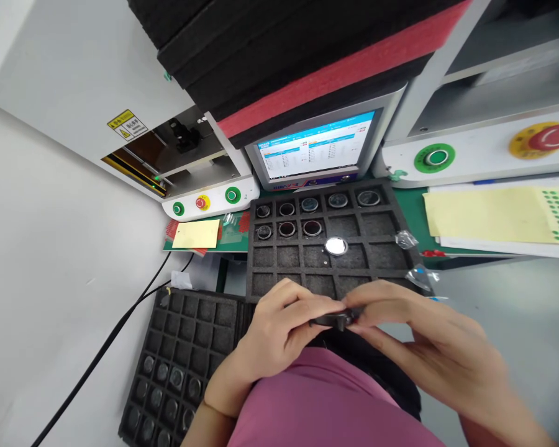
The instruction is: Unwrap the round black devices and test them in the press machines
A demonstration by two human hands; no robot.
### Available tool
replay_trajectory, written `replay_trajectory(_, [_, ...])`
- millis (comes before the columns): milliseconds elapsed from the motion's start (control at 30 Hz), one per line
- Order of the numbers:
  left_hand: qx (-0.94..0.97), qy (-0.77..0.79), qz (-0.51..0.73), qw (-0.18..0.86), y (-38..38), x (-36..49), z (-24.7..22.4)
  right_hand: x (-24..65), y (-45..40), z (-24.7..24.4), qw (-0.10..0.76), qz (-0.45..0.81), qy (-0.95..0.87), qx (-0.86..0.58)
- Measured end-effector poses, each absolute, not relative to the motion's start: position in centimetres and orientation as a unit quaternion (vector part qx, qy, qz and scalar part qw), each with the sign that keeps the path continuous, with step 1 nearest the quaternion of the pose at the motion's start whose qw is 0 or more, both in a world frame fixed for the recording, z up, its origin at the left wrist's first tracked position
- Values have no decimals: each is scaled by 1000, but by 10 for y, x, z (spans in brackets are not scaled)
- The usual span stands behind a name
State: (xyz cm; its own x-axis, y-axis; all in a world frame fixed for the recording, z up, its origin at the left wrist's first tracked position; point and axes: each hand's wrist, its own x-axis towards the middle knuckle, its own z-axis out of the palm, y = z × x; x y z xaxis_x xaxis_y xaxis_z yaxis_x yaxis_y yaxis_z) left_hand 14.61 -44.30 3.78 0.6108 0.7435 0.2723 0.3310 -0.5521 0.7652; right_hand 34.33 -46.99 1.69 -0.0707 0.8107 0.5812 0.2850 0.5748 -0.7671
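Close to my body, a small round black watch case point(330, 320) is held edge-on between both hands. My left hand point(286, 323) is closed around its left side, fingers on top and thumb below. With the fingertips of my right hand point(400, 316) I pinch its right edge, where a small dark nub sticks out. Just beyond the hands lies a black foam tray point(289, 254) with square pockets. Round glass-faced discs point(310, 203) fill the back row and part of the second. A bright, shiny disc point(336, 246) rests across pocket walls nearer the middle.
A second foam tray point(190, 323) with several round pieces sits lower left. Behind the near tray stand a monitor point(317, 149) and machines with green buttons point(435, 158) and a red stop knob point(552, 136). Clear film scraps point(419, 276) lie on the tray's right edge. Black cables point(116, 329) hang left.
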Motion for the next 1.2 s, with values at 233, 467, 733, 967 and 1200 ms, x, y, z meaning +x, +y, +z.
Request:
replay_trajectory(233, [830, 312, 307, 345, -441, 144, 38, 338, -471, 18, 582, 177, -694, -386])
replay_trajectory(467, [828, 303, 311, 353, -442, 144, 34, 340, -473, 15, 559, 158, -716, -388])
replay_trajectory(733, [833, 294, 321, 341, -438, 146, 32, 337, -476, 11, 599, 139, -685, -391])
replay_trajectory(967, [822, 323, 320, 342, -442, 155, 27, 340, -479, 6, 580, 51, -696, -420])
replay_trajectory(1200, [636, 516, 457, 347, -429, 163, 15, 352, -500, -35, 535, -49, -667, -516])
